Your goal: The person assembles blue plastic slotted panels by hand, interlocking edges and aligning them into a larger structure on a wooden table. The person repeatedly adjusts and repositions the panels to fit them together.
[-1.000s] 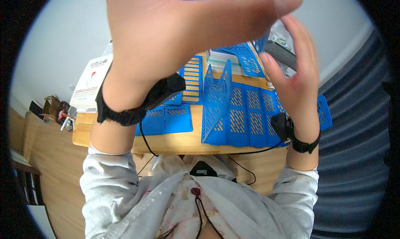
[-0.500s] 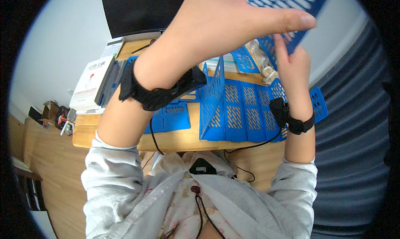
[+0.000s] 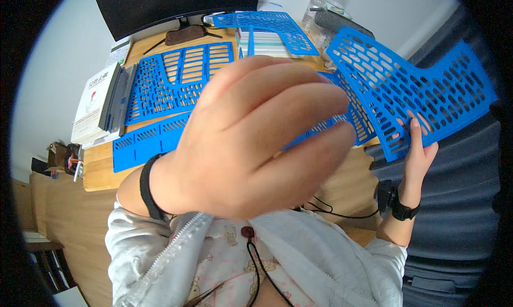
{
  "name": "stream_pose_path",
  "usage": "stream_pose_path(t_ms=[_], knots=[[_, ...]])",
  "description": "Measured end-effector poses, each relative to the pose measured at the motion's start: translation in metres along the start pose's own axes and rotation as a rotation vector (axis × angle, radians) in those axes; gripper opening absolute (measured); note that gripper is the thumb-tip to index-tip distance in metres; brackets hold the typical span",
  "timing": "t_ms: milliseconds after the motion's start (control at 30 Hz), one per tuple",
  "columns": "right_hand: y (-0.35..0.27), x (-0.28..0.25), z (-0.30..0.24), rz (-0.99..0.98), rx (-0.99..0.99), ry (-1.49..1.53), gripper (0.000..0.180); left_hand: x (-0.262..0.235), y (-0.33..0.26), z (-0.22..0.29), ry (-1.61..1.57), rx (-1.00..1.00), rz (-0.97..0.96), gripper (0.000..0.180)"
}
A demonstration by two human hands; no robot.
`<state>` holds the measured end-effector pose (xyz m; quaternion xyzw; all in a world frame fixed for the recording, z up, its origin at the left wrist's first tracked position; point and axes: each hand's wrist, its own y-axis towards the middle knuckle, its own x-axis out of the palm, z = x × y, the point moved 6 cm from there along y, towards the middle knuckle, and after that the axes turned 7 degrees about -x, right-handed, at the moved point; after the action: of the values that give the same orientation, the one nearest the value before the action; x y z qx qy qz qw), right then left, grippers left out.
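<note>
My right hand (image 3: 419, 149) grips the lower edge of a blue perforated plastic panel (image 3: 374, 87), with fingers showing through its slots. The panel has a cut-out upper edge and is held tilted at the right, off the table. My left hand (image 3: 267, 136) is large and close in the middle of the view, fingers curled. What it holds, if anything, is hidden under the fingers. Behind it, a blue slotted base (image 3: 355, 106) lies partly covered on the table. An upright blue divider (image 3: 251, 42) shows edge-on just above my left knuckles.
More blue slotted panels (image 3: 184, 66) lie on the wooden table's (image 3: 99, 170) left half. Another blue panel (image 3: 278, 26) rests over stacked books (image 3: 262, 42). Standing books (image 3: 99, 104) are at the left, a monitor (image 3: 176, 7) behind, and plastic bottles (image 3: 315, 10) at the back right.
The blue panel has come down and to the right in my right hand. My left hand has left it, moved lower toward the middle, and its fingers have curled. The view has shifted.
</note>
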<state>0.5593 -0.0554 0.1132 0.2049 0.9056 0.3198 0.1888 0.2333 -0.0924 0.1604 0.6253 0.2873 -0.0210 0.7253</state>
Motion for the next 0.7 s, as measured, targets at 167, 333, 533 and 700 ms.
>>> stream_pose_path(t_ms=[167,333,533,700], knots=[[-0.033,-0.033,0.005,0.029,0.117,-0.027,0.027,0.052,-0.02,0.024,-0.155,0.164,-0.58,0.034],[-0.062,-0.052,0.006,-0.007,0.196,-0.096,0.026,0.144,-0.067,0.014,-0.221,0.005,-0.933,0.048],[-0.089,-0.076,0.011,-0.019,0.3,-0.149,0.029,0.227,-0.116,-0.012,0.073,-0.129,-0.856,0.066],[-0.112,-0.1,0.011,0.048,0.381,-0.175,0.03,0.26,-0.132,-0.015,0.074,-0.139,-0.919,0.08]])
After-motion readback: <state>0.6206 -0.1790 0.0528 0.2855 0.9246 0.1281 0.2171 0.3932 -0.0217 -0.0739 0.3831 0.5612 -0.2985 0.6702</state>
